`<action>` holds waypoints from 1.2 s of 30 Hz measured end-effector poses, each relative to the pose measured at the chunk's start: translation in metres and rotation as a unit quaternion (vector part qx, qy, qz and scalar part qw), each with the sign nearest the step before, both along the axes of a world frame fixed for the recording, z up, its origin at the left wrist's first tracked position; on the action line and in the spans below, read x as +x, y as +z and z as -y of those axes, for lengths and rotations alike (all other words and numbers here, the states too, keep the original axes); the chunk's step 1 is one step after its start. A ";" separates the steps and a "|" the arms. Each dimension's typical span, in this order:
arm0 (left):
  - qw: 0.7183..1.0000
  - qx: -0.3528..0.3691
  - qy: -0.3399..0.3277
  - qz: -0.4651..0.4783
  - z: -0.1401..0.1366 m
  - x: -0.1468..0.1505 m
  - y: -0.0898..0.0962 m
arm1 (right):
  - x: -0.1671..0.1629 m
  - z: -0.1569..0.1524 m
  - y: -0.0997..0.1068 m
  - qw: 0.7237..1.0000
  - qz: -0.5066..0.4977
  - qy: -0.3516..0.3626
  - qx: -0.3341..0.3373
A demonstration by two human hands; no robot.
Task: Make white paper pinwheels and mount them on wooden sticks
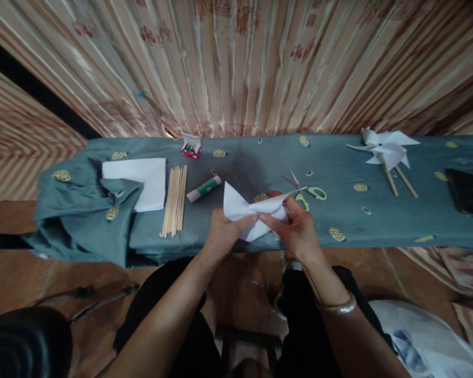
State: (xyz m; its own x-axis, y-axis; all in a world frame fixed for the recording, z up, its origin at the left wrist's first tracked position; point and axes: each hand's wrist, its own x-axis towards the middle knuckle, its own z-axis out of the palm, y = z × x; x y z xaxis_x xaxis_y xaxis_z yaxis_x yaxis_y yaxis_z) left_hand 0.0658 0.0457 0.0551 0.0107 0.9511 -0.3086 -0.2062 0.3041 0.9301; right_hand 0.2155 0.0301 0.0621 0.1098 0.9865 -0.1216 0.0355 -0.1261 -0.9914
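Observation:
Between my hands, above the table's front edge, is a white paper pinwheel with its points folded toward the middle. My left hand grips its left side, the thumb pressed near the centre. On the other side my right hand pinches the paper, its thumb also at the centre; those fingers are partly hidden behind the paper. Just beyond the right hand lie scissors with light green handles, blades apart. A green and white glue stick rests left of the pinwheel.
Wooden sticks lie in a bundle left of the glue stick, beside folded white paper. Behind them stands an open small box of metal pins. Finished pinwheels on sticks and a black phone occupy the right of the cloth-covered table.

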 end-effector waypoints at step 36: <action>1.000 0.007 -0.023 -0.017 0.001 -0.002 -0.002 | -0.001 0.001 -0.002 1.000 0.015 -0.016 0.002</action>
